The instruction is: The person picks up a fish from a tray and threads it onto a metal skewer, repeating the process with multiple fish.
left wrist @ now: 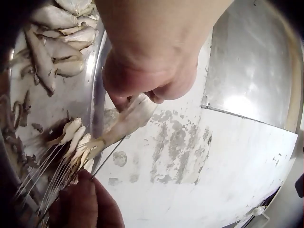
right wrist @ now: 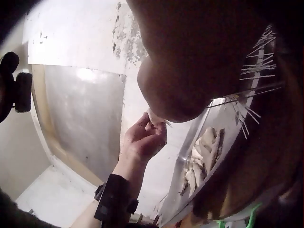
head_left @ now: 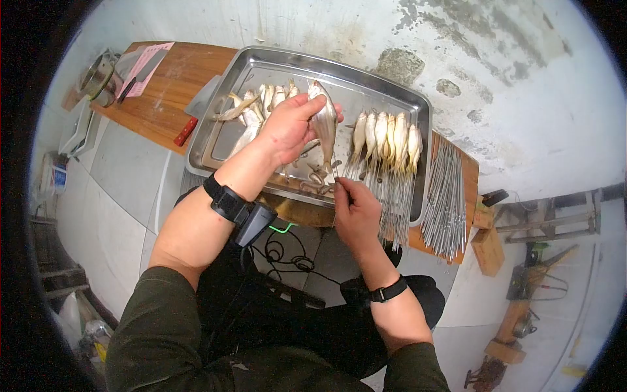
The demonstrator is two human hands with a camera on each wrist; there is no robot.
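My left hand [head_left: 292, 130] grips a silvery fish [head_left: 325, 130] above the tray, its tail hanging down. My right hand [head_left: 358, 212] pinches a thin metal skewer [left wrist: 108, 157], whose upper end lies along the fish near the tail in the left wrist view. Just right of the held fish, a row of several skewered fish [head_left: 390, 137] lies with skewer shafts reaching over the tray's near edge. A heap of loose fish [head_left: 251, 117] fills the tray's left part. Small dark scraps [head_left: 317, 176] lie below the held fish. In the right wrist view, the right hand largely hides its skewer.
The metal tray [head_left: 333, 64] sits on a wooden board [head_left: 196, 62] against a stained wall [head_left: 444, 98]. Bare skewers [head_left: 444, 202] lie in a bundle to its right. At left are a red-handled knife [head_left: 186, 132], a dark-handled knife [head_left: 140, 77] and a metal pot [head_left: 101, 81].
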